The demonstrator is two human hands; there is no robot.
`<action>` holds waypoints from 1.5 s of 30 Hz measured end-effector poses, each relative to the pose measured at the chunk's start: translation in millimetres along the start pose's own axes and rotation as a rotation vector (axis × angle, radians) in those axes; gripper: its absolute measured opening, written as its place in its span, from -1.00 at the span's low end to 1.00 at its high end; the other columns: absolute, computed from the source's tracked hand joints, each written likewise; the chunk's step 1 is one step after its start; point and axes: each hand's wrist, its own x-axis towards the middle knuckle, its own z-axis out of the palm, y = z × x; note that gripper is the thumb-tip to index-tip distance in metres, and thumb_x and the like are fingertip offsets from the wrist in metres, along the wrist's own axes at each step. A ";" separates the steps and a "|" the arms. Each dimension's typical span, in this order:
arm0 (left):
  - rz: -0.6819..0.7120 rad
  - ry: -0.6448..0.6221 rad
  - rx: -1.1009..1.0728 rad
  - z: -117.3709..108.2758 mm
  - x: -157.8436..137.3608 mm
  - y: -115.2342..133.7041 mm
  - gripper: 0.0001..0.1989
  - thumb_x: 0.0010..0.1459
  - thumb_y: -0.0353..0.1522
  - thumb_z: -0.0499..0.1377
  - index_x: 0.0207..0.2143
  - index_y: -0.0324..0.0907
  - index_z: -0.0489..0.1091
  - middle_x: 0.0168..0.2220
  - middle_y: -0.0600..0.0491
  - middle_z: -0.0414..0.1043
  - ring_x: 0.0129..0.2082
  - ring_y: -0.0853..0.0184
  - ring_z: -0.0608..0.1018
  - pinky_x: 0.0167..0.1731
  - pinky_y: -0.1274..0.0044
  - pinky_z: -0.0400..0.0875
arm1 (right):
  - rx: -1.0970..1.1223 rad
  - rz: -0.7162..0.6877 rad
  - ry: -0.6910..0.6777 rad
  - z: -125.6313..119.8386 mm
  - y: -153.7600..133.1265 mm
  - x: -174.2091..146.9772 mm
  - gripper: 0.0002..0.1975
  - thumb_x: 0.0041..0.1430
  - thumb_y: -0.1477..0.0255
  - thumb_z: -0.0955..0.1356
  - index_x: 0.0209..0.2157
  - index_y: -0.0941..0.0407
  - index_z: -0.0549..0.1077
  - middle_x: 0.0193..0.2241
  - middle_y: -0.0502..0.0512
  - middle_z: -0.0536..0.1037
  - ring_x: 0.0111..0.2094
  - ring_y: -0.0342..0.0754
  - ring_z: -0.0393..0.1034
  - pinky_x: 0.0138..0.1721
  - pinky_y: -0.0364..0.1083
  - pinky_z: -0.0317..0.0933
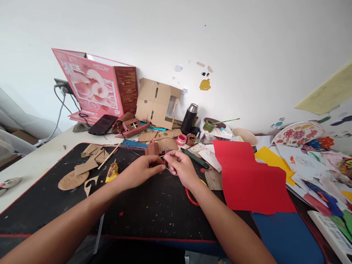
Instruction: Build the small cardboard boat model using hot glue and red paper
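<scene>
Over the middle of the black mat (pixel 132 216), my two hands meet with fingertips pinched close together. A small narrow red strip (pixel 165 157) stands between them, gripped in the fingers of my right hand (pixel 181 167). My left hand (pixel 148 169) has its thumb and forefinger pressed together beside the strip; what lies in that pinch is too small to make out. Just behind the hands sits a small reddish-brown model piece (pixel 153 147). Under my right forearm a red loop handle (pixel 190 198) shows, mostly hidden. A large cut sheet of red paper (pixel 253 183) lies to the right.
Cardboard scraps (pixel 92 157), a round brown disc (pixel 73 180) and a crumpled yellow tube (pixel 112 172) lie left. Behind stand a pink box (pixel 93 86), a black flask (pixel 189 119), paint jars (pixel 182 139) and a green-handled cutter (pixel 195 158). Papers (pixel 302 161) pile up at right.
</scene>
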 end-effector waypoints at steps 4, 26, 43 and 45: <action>-0.001 0.037 0.014 1.4 -1.0 -2.8 -0.59 0.32 0.02 0.15 -0.27 -0.10 0.55 -0.34 0.07 0.59 -0.31 0.21 0.57 -0.26 0.43 0.43 | 0.024 0.001 -0.002 1.4 0.5 -0.1 -0.55 0.12 0.01 0.57 -0.30 0.08 0.49 -0.67 -0.19 0.32 -0.67 -0.23 0.08 -0.61 -0.17 -0.07; 0.015 0.018 0.087 -9.4 -16.2 -2.9 -0.67 0.34 -0.07 0.15 -0.25 -0.09 0.55 -0.30 0.09 0.61 -0.29 0.23 0.57 -0.24 0.46 0.39 | -0.010 -0.005 -0.046 -3.9 2.6 7.3 -0.54 0.13 0.00 0.56 -0.27 0.09 0.50 -0.66 -0.19 0.34 -0.66 -0.22 0.11 -0.61 -0.17 -0.06; 0.013 -0.010 0.207 -15.2 -25.8 -4.9 -0.69 0.34 -0.11 0.12 -0.27 -0.08 0.54 -0.30 0.09 0.64 -0.33 0.24 0.61 -0.31 0.47 0.40 | -0.227 0.000 -0.166 -7.3 2.1 8.9 -0.55 0.18 -0.03 0.52 -0.25 0.07 0.48 -0.59 -0.16 0.38 -0.61 -0.18 0.19 -0.57 -0.14 0.10; 0.007 -0.014 0.200 -15.1 -26.3 -6.3 -0.69 0.34 -0.10 0.12 -0.26 -0.07 0.55 -0.29 0.09 0.65 -0.33 0.24 0.62 -0.30 0.48 0.42 | -0.238 -0.001 -0.174 -6.6 2.7 9.3 -0.56 0.20 -0.02 0.50 -0.25 0.07 0.47 -0.59 -0.16 0.38 -0.61 -0.18 0.19 -0.57 -0.14 0.10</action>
